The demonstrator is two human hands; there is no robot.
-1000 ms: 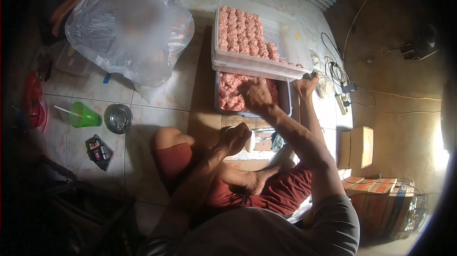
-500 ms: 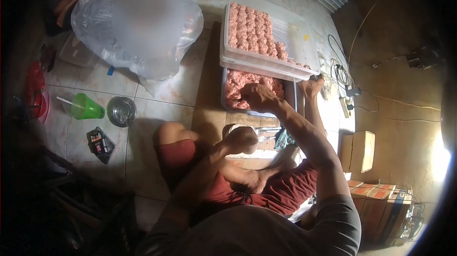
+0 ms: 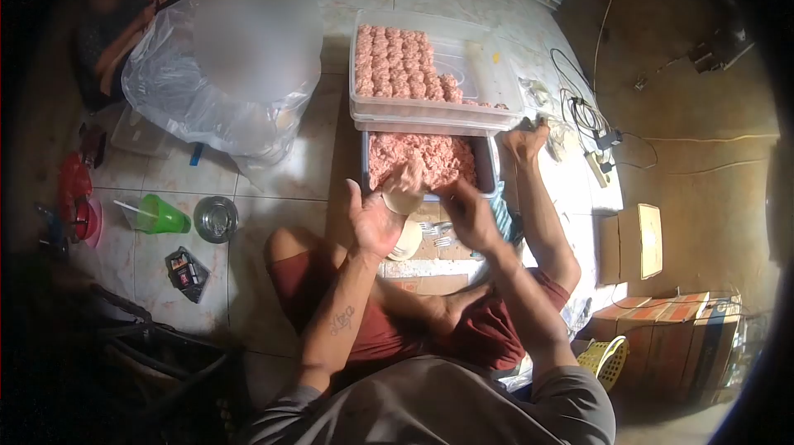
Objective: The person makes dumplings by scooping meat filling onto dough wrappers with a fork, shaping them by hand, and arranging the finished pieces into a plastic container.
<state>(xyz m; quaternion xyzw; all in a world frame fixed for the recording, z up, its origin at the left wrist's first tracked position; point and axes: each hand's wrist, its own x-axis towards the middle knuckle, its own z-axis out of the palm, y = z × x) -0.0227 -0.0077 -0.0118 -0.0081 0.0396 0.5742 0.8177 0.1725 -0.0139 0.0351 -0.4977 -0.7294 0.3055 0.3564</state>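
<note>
A pale round wrapper (image 3: 400, 202) with a lump of minced meat (image 3: 406, 174) on it rests on the fingers of my left hand (image 3: 376, 226), palm up and thumb out. Close by on the right, my right hand (image 3: 471, 217) is smeared by motion at the tub's near edge; its fingers and anything in them are unclear. Pink minced meat (image 3: 430, 151) fills much of the dark-rimmed tub (image 3: 488, 168). Below my hands lie more pale round wrappers (image 3: 407, 243) and metal forks (image 3: 443, 240).
Behind the tub, a clear plastic box (image 3: 475, 114) holds rows of meat-topped pieces. Left are a plastic bag (image 3: 174, 89), a green cup (image 3: 159, 214) and a metal bowl (image 3: 216, 219). Cables (image 3: 583, 110) and cardboard boxes (image 3: 662, 333) lie right. Another person's arm (image 3: 124, 52) shows upper left.
My right hand has come out of the meat tub toward me. My left hand has moved up to the tub's edge with the wrapper, and meat now shows on it.
</note>
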